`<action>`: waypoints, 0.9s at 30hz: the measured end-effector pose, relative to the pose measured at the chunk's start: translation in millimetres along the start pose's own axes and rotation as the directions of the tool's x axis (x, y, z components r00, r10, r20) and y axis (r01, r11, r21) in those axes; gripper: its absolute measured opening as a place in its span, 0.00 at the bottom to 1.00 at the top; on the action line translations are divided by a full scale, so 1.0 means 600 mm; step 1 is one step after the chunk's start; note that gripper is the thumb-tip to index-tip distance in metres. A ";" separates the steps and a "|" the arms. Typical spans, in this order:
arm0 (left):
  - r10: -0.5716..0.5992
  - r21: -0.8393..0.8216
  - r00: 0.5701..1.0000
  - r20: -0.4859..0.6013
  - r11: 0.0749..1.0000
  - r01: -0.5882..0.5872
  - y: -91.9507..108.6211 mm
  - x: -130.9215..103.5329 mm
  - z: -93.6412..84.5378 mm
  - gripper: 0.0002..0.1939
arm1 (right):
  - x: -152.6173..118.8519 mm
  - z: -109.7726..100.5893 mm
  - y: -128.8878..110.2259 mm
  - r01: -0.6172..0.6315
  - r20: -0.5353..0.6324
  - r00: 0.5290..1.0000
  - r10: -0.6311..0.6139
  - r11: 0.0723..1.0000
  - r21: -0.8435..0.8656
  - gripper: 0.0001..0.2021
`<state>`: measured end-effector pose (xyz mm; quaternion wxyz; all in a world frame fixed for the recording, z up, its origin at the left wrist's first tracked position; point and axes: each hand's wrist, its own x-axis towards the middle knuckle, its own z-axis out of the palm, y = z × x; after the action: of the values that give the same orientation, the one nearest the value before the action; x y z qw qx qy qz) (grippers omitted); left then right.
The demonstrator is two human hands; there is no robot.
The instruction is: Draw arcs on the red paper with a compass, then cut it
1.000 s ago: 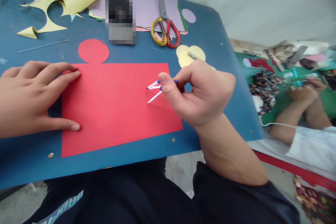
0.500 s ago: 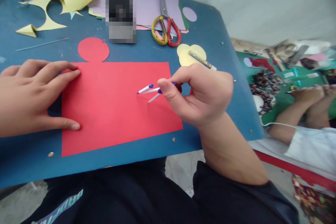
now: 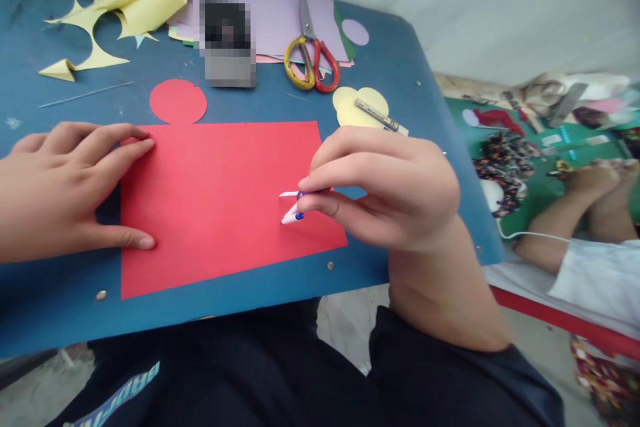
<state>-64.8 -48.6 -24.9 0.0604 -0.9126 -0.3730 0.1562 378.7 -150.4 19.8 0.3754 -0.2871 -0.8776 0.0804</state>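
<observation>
A sheet of red paper [image 3: 215, 193] lies flat on the blue table. My left hand [image 3: 75, 190] rests on its left edge with thumb and fingers spread. Over the right part of the sheet, my right hand [image 3: 385, 187] pinches the top of a small white and blue compass [image 3: 291, 213]. Both compass legs point left and down at the paper; whether both tips touch it I cannot tell. A red paper circle [image 3: 177, 101] lies against the sheet's far edge. Behind my right hand are pale yellow paper circles [image 3: 350, 107] with a pencil-lead case [image 3: 377, 115] on top.
Scissors [image 3: 313, 47] with yellow and red handles lie on stacked purple paper [image 3: 270, 13]. Cut yellow scraps [image 3: 110, 7] fill the far left, beside a thin rod [image 3: 85, 95]. A blurred-out object [image 3: 229, 40] sits mid-back. At right, another person's arms [image 3: 570, 213] rest over a green table.
My right hand has turned the compass, so its pen-like leg has swung from the far side to the near side. My left hand stays on the paper's edge.
</observation>
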 end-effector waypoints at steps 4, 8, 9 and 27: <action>-0.002 -0.096 1.000 -0.002 0.995 0.002 0.004 0.000 -0.006 0.60 | 0.000 -0.013 -0.009 0.006 0.060 0.998 -0.007 1.000 0.018 0.10; -0.005 -0.103 1.000 0.004 0.995 0.006 0.003 0.003 -0.006 0.60 | 0.004 -0.025 -0.012 0.037 0.132 0.990 -0.041 0.999 0.035 0.15; -0.001 -0.104 1.000 -0.003 0.995 0.000 0.003 0.004 -0.006 0.60 | 0.006 -0.027 -0.013 0.035 0.136 0.990 -0.037 0.999 0.018 0.14; -0.045 -0.087 0.986 0.163 0.994 0.060 0.039 0.022 -0.072 0.61 | 0.053 -0.022 -0.013 0.021 0.251 0.964 0.091 0.910 -0.414 0.20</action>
<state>-26.5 -55.7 7.5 -0.0079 -0.8887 -0.4073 0.2103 366.6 -140.0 51.4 0.1842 -0.3624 -0.9115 -0.0625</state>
